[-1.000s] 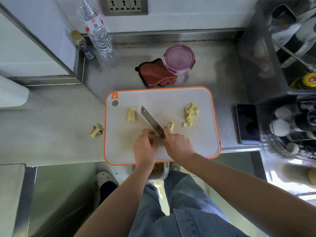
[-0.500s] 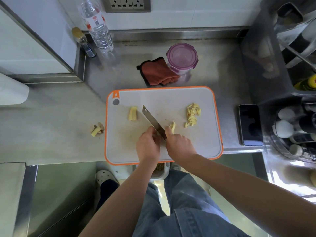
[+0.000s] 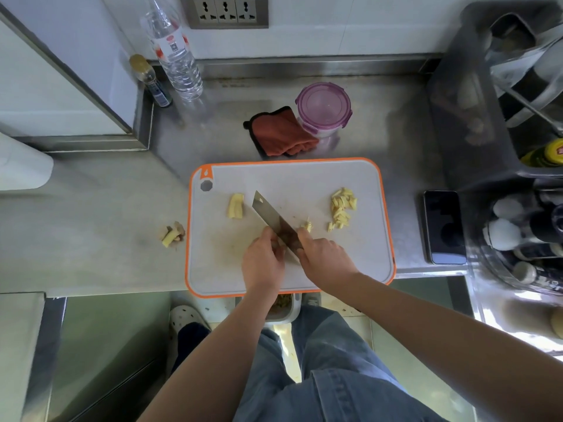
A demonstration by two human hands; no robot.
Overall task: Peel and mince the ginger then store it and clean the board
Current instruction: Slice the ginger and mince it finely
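Two lots lay on the board (image 3: 359, 254): ginger strips (image 3: 342, 208) at right, one ginger chunk (image 3: 236, 206) at left. My right hand (image 3: 326, 257) gripped the knife (image 3: 274, 220); my left hand (image 3: 263, 263) curled beside it, its hold hidden. Mincing was in hand, I judged; the next move called for finer chops

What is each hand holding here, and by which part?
Right hand grips the knife at its handle end. Left hand curls beside the blade; anything under its fingers is hidden.
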